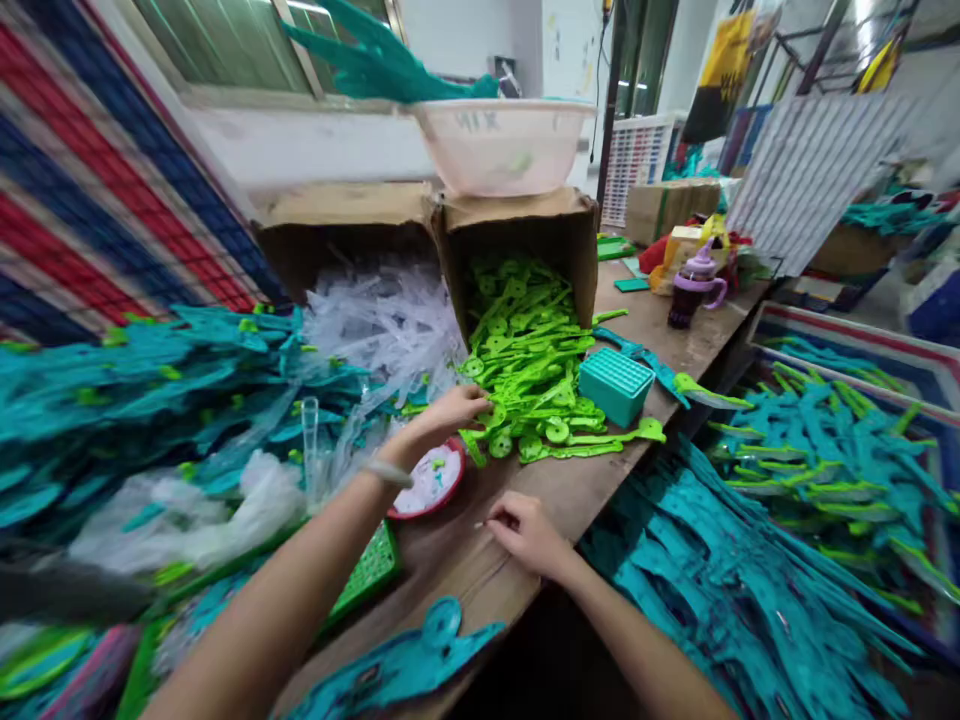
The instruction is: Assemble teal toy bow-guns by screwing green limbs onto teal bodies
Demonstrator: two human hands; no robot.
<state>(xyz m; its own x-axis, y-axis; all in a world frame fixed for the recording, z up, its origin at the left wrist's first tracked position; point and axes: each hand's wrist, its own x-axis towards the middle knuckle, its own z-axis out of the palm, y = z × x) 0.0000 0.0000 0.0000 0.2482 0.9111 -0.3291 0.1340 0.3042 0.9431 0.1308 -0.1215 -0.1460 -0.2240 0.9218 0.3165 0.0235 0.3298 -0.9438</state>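
The person's hands are apart over the brown surface [577, 490]. The left hand [454, 408] is at the near left edge of the green parts [525, 345], fingers bent; whether it grips one cannot be told. The right hand [525, 530] is lower and nearer — thumb and finger pinched on a small pale piece [480, 525] just above the surface.

The green parts spill from the right carton [517, 208]; clear parts [382, 325] spill from the left carton [345, 205]. A pink basin [502, 145] sits on top. Below the left wrist is a red-rimmed bowl [431, 511] with white contents. A teal basket [616, 388] stands right of the pile, a purple-lidded cup [694, 290] farther back. In front lies a teal part [375, 665] — a green tray [371, 570] behind it, partly hidden by the left arm.
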